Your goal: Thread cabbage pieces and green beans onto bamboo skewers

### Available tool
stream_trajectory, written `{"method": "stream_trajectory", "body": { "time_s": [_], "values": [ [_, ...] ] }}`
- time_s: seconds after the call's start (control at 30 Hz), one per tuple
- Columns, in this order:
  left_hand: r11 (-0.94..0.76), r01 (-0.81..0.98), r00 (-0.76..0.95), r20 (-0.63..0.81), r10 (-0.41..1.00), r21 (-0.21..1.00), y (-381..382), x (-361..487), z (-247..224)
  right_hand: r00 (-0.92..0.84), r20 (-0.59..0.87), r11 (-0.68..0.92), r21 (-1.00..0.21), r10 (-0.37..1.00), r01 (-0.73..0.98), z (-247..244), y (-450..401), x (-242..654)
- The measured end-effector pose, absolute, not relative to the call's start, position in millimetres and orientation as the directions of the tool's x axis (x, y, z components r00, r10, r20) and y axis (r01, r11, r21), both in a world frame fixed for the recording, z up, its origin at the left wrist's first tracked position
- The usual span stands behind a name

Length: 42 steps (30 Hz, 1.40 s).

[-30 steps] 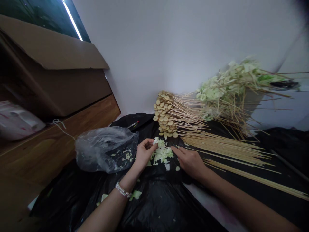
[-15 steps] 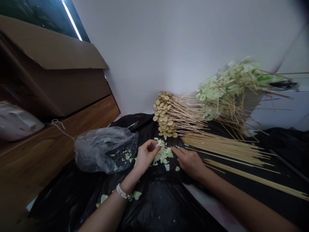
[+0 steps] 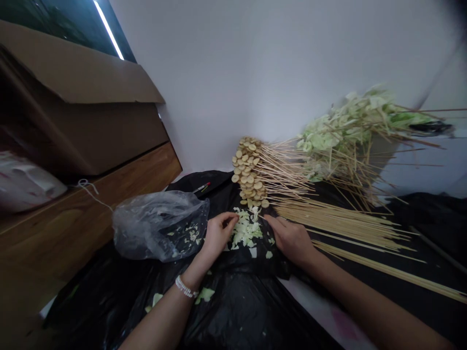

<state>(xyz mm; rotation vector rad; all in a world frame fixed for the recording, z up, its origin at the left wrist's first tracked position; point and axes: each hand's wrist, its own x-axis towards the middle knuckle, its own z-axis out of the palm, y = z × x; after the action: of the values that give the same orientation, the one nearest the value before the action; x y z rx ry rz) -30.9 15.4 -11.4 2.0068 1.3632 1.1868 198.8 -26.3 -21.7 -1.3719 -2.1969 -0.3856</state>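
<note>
Cabbage pieces [image 3: 245, 232] lie in a small heap on the black plastic sheet [image 3: 233, 296], between my two hands. My left hand [image 3: 219, 233] is at the heap's left edge, thumb and fingertips pinched together; whatever is between them is too small to make out. On the right, my right hand [image 3: 292, 239] is closed around a wooden skewer, mostly hidden by the fingers. Its short visible end points left, toward a bit of cabbage [image 3: 255, 212] that seems to be on the tip. A beaded bracelet [image 3: 186, 287] circles my left wrist.
Skewered pale round slices [image 3: 250, 170] are stacked behind the heap. Bare skewers [image 3: 346, 223] lie to the right, with skewered cabbage [image 3: 339, 126] piled beyond them against the wall. A clear plastic bag [image 3: 156, 223] holding scraps is at left, near a cardboard box [image 3: 109, 131].
My left hand's fingers have come together in a pinch and drawn slightly left. My right hand has shifted a little right and up, and cabbage now shows at the skewer tip.
</note>
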Motion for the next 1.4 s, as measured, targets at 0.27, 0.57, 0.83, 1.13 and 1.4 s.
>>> {"method": "stream_trajectory", "body": {
  "time_s": [0.27,0.57,0.83,1.13,1.4],
  "values": [
    [-0.599,0.691,0.463,0.390,0.796,0.403,11,-29,-17,-0.378,0.572,0.472,-0.018,0.728,0.881,-25,-26,198],
    [-0.521,0.712,0.331,0.428,0.841,0.472,13,-31,-12,-0.379,0.542,0.475,-0.044,0.750,0.879,-24,-28,197],
    [-0.246,0.271,0.008,0.253,0.967,0.931,19,-30,-9,-0.400,0.522,0.491,-0.040,0.753,0.870,-20,-29,196],
    [0.051,-0.156,0.087,-0.038,0.996,0.986,14,-24,-5,-0.435,0.532,0.520,-0.012,0.727,0.854,-22,-31,194],
    [0.034,-0.162,0.085,-0.020,0.996,0.986,15,-24,-5,-0.452,0.514,0.540,-0.026,0.729,0.841,-22,-32,193]
  ]
}}
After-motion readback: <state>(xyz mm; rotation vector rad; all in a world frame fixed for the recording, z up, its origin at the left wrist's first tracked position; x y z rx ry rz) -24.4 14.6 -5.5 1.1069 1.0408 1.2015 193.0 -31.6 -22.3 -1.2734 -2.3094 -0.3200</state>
